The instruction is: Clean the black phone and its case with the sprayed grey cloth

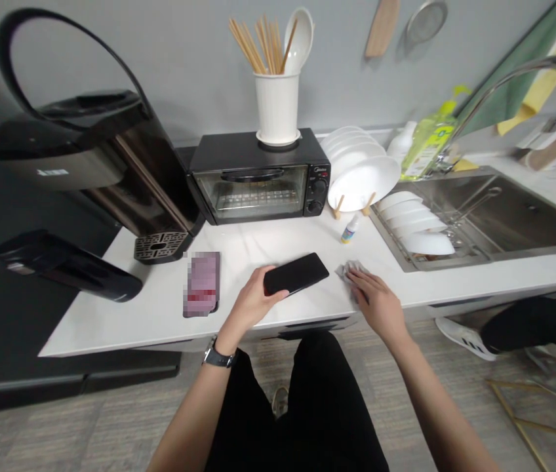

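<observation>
My left hand, with a dark watch on its wrist, grips the left end of a black phone, thumb along the near edge. The phone's dark screen faces up. To its right, my right hand has its fingers pressed on a crumpled grey cloth on the white counter. A small white bottle with a coloured label stands just behind the cloth. Left of my left hand lies another phone-like object, pinkish and pixelated.
Behind stand a toaster oven with a utensil cup, a drink machine and racked plates. A dark flask is at left. The sink holds bowls. Someone's shoe shows at lower right.
</observation>
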A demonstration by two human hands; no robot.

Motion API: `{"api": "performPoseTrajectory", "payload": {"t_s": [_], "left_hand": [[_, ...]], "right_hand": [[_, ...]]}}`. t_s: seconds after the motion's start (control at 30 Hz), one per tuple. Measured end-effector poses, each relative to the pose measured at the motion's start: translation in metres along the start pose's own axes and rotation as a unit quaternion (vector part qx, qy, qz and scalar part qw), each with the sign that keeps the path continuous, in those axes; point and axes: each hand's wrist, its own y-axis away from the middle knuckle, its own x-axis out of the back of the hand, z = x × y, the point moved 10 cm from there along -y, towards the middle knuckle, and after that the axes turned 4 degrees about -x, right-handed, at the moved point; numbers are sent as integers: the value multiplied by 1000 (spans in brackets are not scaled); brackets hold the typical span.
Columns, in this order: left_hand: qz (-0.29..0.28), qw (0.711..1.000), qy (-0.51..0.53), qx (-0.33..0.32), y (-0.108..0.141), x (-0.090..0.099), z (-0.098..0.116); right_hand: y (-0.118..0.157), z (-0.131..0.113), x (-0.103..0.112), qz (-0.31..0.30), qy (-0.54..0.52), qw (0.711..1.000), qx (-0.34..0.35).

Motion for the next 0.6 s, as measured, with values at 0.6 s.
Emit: {"api": "performPoseTrajectory", "payload": {"t_s": [0.6], "left_hand": [[9, 974, -174, -142, 9, -13, 26]], "right_hand": [[19, -155, -81, -131, -31, 973, 188]]}}
